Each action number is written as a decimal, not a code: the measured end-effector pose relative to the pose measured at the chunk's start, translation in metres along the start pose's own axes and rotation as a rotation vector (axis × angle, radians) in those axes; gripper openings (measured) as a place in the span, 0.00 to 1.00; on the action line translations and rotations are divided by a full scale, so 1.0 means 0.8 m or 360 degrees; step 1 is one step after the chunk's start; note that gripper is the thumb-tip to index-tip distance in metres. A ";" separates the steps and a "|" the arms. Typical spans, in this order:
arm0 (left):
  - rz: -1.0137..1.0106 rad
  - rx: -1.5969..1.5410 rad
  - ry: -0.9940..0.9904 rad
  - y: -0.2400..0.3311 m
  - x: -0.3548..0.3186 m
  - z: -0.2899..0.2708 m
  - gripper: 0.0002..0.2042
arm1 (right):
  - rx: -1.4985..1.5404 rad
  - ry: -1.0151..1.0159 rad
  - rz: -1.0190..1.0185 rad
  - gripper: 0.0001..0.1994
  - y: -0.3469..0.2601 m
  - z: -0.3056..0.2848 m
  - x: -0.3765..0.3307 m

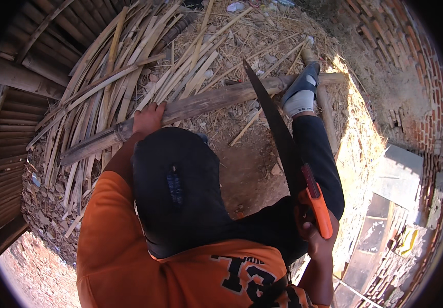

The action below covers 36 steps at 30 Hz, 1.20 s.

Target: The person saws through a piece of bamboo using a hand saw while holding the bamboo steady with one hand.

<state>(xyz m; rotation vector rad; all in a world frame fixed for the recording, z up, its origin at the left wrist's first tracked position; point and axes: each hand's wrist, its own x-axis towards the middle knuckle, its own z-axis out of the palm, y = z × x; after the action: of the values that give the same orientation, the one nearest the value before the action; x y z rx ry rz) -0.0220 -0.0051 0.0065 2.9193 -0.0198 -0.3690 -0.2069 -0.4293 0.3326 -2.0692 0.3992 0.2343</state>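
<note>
A long grey-brown bamboo pole [206, 105] lies aslant across the ground in front of me. My left hand [149, 119] presses down on its left part, the fingers curled over the top. In my right hand [320, 240] is a handsaw [279, 136], held by its orange handle close to my right thigh. The dark, toothed blade points forward and slightly left, passing above the pole in the view; I cannot tell whether it touches. My right foot [302, 92], in a sandal and pale sock, is placed across the pole near its right end.
Many split bamboo strips [134, 59] are heaped at the far left, over straw and rubble. Another pole [326, 113] lies beside my right leg. A brick wall [406, 66] rises on the right, with pale boards [398, 172] below it. A slatted bamboo structure [11, 133] stands left.
</note>
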 end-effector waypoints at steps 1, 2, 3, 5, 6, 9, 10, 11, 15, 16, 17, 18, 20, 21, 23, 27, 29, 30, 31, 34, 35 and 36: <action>0.0012 -0.0043 -0.0077 -0.003 0.001 -0.014 0.38 | -0.0046 -0.0016 -0.0022 0.19 0.001 -0.002 0.002; 0.0017 -0.0075 -0.0160 -0.010 0.000 -0.020 0.40 | -0.0038 -0.0004 -0.0027 0.19 0.000 0.001 0.003; 0.0028 -0.0125 -0.0153 -0.018 -0.001 -0.018 0.41 | -0.0030 0.0009 -0.0032 0.18 -0.002 0.004 0.004; 0.0058 -0.0230 -0.0138 -0.031 0.003 -0.010 0.44 | -0.0033 0.0002 -0.0022 0.18 -0.002 0.010 0.006; 0.0088 -0.0231 -0.0131 -0.033 0.008 -0.009 0.43 | -0.0045 -0.0018 -0.0009 0.18 0.001 0.011 0.007; 0.0119 -0.0236 -0.0150 -0.025 0.016 -0.014 0.43 | -0.0080 -0.0019 -0.0016 0.17 0.013 0.020 0.012; 0.0090 -0.0232 -0.0174 -0.019 0.017 -0.018 0.43 | -0.0091 -0.0009 -0.0026 0.17 0.017 0.022 0.015; 0.0053 -0.0224 -0.0196 -0.015 0.015 -0.023 0.42 | -0.0087 -0.0022 -0.0044 0.17 0.021 0.022 0.018; 0.0013 -0.0200 -0.0166 -0.009 0.008 -0.021 0.42 | -0.0087 -0.0067 -0.0114 0.16 0.022 0.024 0.038; -0.0002 -0.0192 -0.0179 -0.006 0.009 -0.023 0.42 | -0.0090 -0.0076 -0.0129 0.15 0.020 0.026 0.044; -0.0014 -0.0186 -0.0186 -0.004 0.010 -0.025 0.42 | -0.0076 -0.0074 -0.0133 0.15 0.020 0.028 0.050; -0.0009 -0.0189 -0.0181 -0.003 0.011 -0.025 0.42 | -0.0063 -0.0072 -0.0135 0.14 0.021 0.030 0.056; -0.0007 -0.0197 -0.0167 -0.005 0.012 -0.026 0.42 | -0.0016 -0.0084 -0.0112 0.13 0.023 0.036 0.065; -0.0008 -0.0197 -0.0177 -0.007 0.013 -0.025 0.42 | 0.0016 -0.0099 -0.0087 0.13 0.023 0.039 0.070; -0.0006 -0.0193 -0.0198 -0.009 0.015 -0.023 0.42 | 0.0043 -0.0115 -0.0057 0.12 0.025 0.042 0.076; -0.0053 -0.0210 -0.0215 -0.005 0.016 -0.024 0.42 | 0.0037 -0.0130 -0.0061 0.11 0.032 0.044 0.086; -0.0062 -0.0215 -0.0202 -0.007 0.016 -0.022 0.42 | 0.0029 -0.0137 -0.0047 0.10 0.036 0.043 0.090; -0.0050 -0.0195 -0.0190 -0.007 0.015 -0.021 0.42 | 0.0017 -0.0139 -0.0026 0.10 0.040 0.042 0.091; -0.0037 -0.0174 -0.0180 -0.008 0.015 -0.020 0.42 | 0.0005 -0.0141 -0.0005 0.10 0.042 0.042 0.091; -0.0027 -0.0153 -0.0164 -0.008 0.015 -0.017 0.42 | -0.0046 -0.0147 0.0011 0.10 0.042 0.040 0.093; -0.0028 -0.0152 -0.0160 -0.008 0.015 -0.017 0.42 | -0.0047 -0.0148 -0.0002 0.10 0.042 0.039 0.092; -0.0028 -0.0155 -0.0158 -0.008 0.015 -0.016 0.42 | -0.0048 -0.0150 -0.0014 0.10 0.041 0.039 0.092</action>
<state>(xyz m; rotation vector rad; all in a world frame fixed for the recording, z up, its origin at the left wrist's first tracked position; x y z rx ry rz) -0.0071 0.0032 0.0145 2.8041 0.0088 -0.5030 -0.1513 -0.4314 0.2670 -2.0803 0.3307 0.3327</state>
